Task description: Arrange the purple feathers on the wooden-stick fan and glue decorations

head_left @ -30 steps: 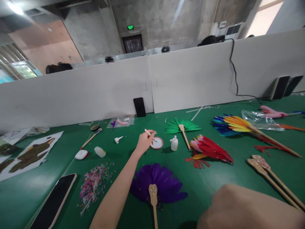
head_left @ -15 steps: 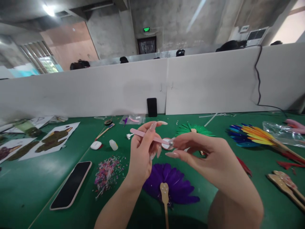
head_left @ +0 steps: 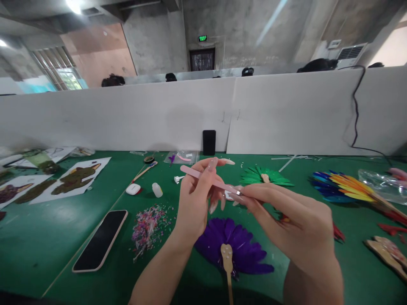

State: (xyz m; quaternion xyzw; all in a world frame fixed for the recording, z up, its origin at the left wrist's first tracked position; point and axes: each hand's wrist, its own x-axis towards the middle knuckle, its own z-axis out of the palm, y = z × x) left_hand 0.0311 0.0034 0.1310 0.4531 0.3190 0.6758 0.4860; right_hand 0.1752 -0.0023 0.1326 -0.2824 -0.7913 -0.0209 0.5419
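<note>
My left hand (head_left: pixel 197 203) is raised above the green table (head_left: pixel 57 237) and closed on pink tweezers (head_left: pixel 208 180), whose tip points right. My right hand (head_left: pixel 286 224) meets that tip with thumb and forefinger pinched together; whatever it pinches is too small to make out. Below both hands lies a purple feather fan (head_left: pixel 233 248) with a wooden handle. A small round white dish (head_left: pixel 228 195) is partly hidden behind my fingers.
A phone (head_left: pixel 101 240) lies face up at the left, next to a heap of coloured bits (head_left: pixel 148 224). Green (head_left: pixel 265 176), multicoloured (head_left: pixel 346 188) and red feather fans lie to the right. A small bottle (head_left: pixel 157 189), an earbud case (head_left: pixel 132 189) and paper cutouts (head_left: pixel 76 180) sit left. White partition behind.
My left hand drew back from the dish on the table with the tweezers. My right hand came up from the lower right and pinched at the tweezers' tip. The view shifted left.
</note>
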